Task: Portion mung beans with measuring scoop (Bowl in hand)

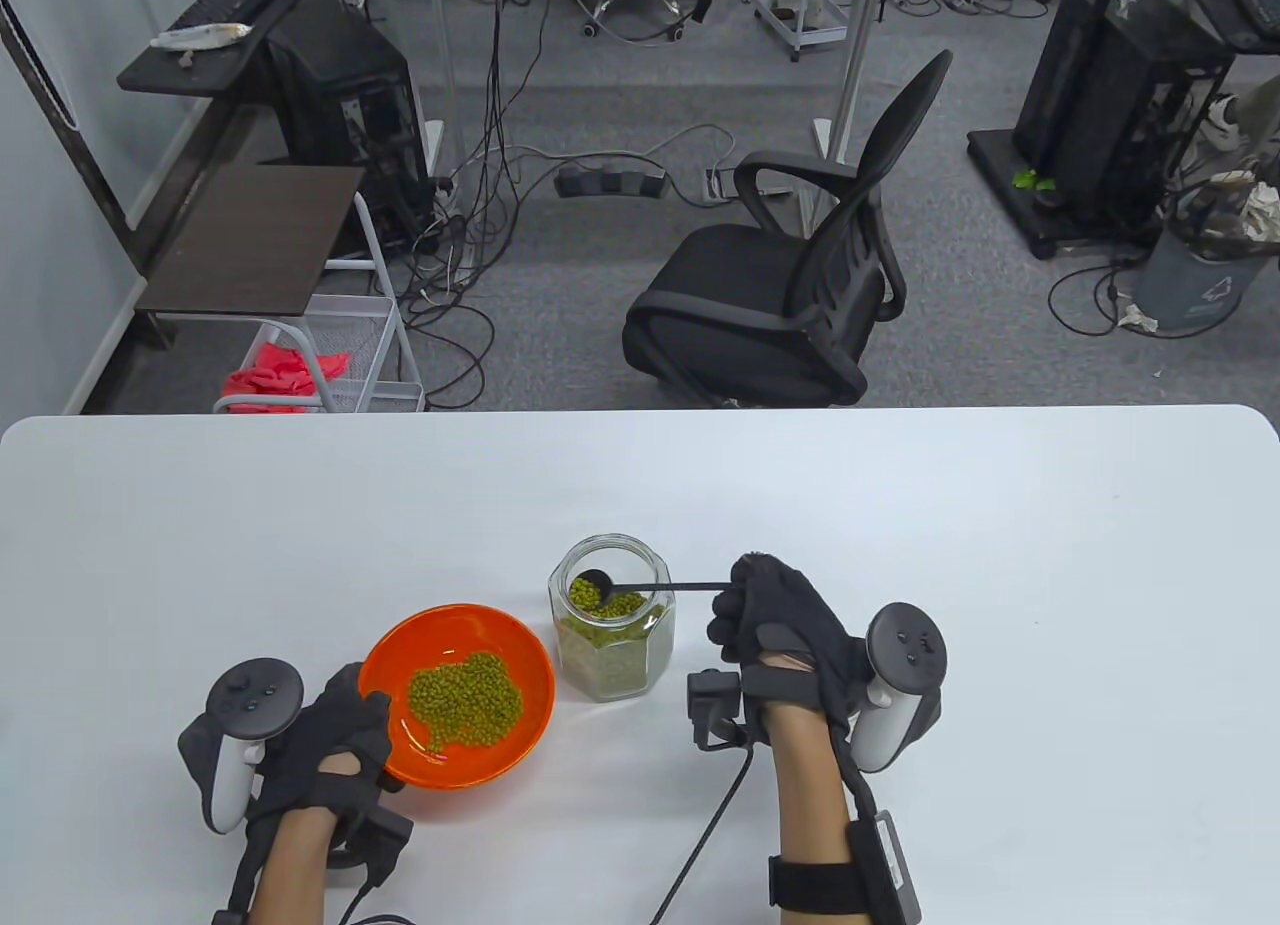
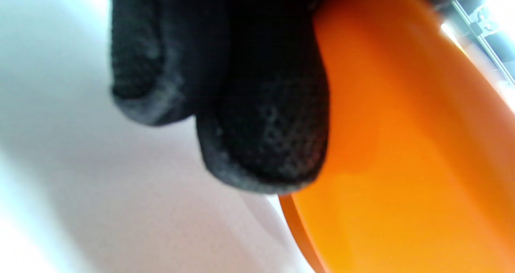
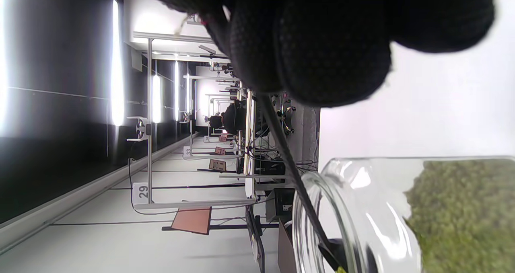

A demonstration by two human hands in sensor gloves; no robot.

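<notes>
An orange bowl holding a heap of mung beans is near the table's front left. My left hand grips its near-left rim; in the left wrist view my fingers lie against the bowl's underside. A clear glass jar, part full of mung beans, stands right of the bowl. My right hand pinches the thin black handle of a measuring scoop. Its cup, full of beans, is inside the jar's mouth. The right wrist view shows the handle entering the jar.
The white table stretches to the back and right. Cables run from both wrists over the table's front edge. A black office chair and a small side cart stand on the floor beyond the table.
</notes>
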